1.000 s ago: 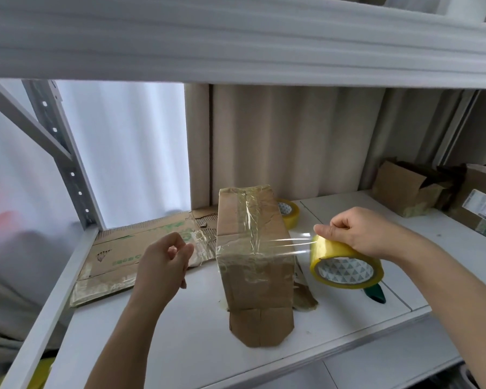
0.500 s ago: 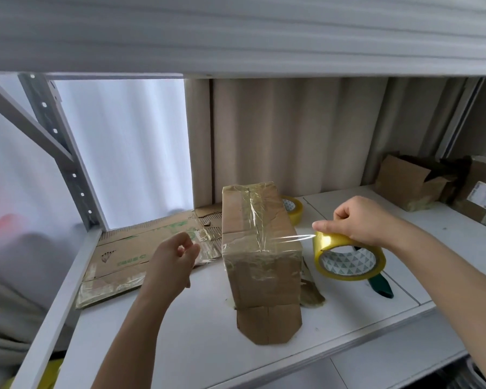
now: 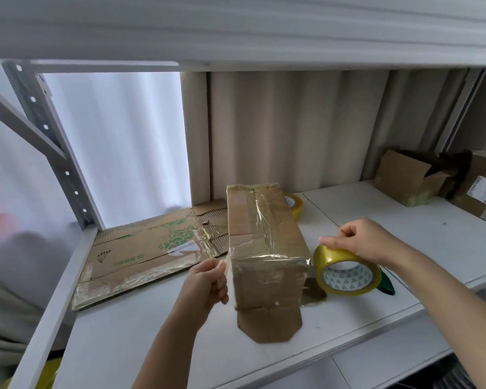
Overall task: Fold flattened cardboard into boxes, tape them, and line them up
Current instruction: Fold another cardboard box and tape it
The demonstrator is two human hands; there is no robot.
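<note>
A brown cardboard box point(image 3: 261, 234), partly wrapped in clear tape, stands on the white shelf point(image 3: 152, 332) with one flap lying open toward me. My right hand point(image 3: 362, 240) grips a roll of yellow-tinted tape point(image 3: 347, 272) just right of the box. A strip of tape runs from the roll across the box's near top edge. My left hand point(image 3: 205, 282) pinches the free end of that strip against the box's left side.
Flattened cardboard point(image 3: 146, 254) lies on the shelf to the left. A second tape roll point(image 3: 295, 204) sits behind the box. A dark green tool point(image 3: 386, 286) lies under the held roll. Other folded boxes point(image 3: 410, 181) stand at the far right. An upper shelf hangs overhead.
My left hand moved right to the box and took hold of the tape end. My right hand lowered the roll close to the box, laying the strip over its top edge.
</note>
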